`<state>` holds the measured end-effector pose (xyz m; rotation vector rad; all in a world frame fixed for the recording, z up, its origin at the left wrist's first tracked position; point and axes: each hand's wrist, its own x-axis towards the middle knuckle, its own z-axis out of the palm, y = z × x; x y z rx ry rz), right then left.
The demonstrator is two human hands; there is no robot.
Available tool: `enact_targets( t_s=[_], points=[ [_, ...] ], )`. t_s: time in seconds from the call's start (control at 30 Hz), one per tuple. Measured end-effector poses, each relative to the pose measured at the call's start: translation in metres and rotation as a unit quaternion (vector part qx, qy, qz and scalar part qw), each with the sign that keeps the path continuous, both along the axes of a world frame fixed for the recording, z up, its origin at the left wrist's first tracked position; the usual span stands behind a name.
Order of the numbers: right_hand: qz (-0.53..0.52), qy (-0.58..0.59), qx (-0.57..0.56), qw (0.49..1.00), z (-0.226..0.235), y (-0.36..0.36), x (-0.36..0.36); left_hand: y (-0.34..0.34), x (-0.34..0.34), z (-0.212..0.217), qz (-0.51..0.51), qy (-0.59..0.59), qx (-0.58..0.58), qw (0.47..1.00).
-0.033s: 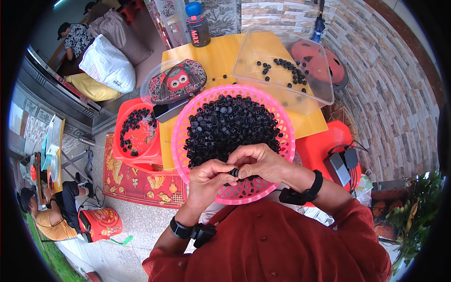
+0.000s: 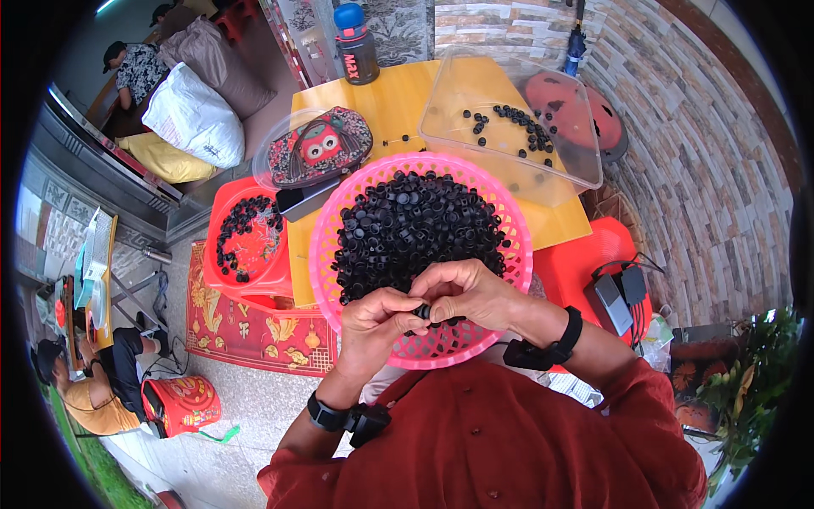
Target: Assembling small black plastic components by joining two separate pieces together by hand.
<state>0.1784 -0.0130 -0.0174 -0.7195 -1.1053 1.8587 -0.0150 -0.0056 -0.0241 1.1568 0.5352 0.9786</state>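
Note:
My left hand (image 2: 377, 324) and my right hand (image 2: 476, 293) meet over the near part of a pink plastic basket (image 2: 524, 254). Between their fingertips is a small round black plastic cap (image 2: 423, 312), pinched by both hands and partly covered by the fingers. A heap of similar black caps (image 2: 407, 225) fills most of the basket. Its latticed near side shows below my hands. Each wrist wears a black strap with a small device.
On the yellow table (image 2: 403, 93) stand a clear bin (image 2: 449, 153) with scattered caps, a dark bottle (image 2: 359, 59) and an owl-patterned pouch (image 2: 322, 148). A red stool (image 2: 212, 254) at left holds more caps. Another red stool (image 2: 585, 263) at right carries cabled devices. People sit farther left.

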Motion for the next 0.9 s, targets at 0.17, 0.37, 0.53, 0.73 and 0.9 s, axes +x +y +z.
enact_targets(
  t_s=[0.17,0.37,0.53,0.73,0.9],
  points=[
    [0.003,0.034,-0.01,0.999,-0.007,-0.003,-0.002,-0.004,0.002,0.001,0.0,-0.004,0.001,1.0],
    [-0.011,0.043,-0.017,0.999,-0.007,-0.006,0.0,-0.006,0.008,0.005,0.02,0.022,0.033,0.999],
    [-0.088,-0.003,0.021,0.996,0.009,-0.011,-0.003,0.008,0.008,0.008,-0.016,0.017,-0.082,0.996],
    [-0.122,-0.196,0.279,0.932,0.009,-0.011,0.003,0.012,0.005,0.017,-0.055,0.052,-0.115,0.991],
    [-0.281,-0.193,0.145,0.929,0.019,-0.003,0.027,0.022,0.003,0.03,0.155,0.463,0.371,0.79]
  ],
)
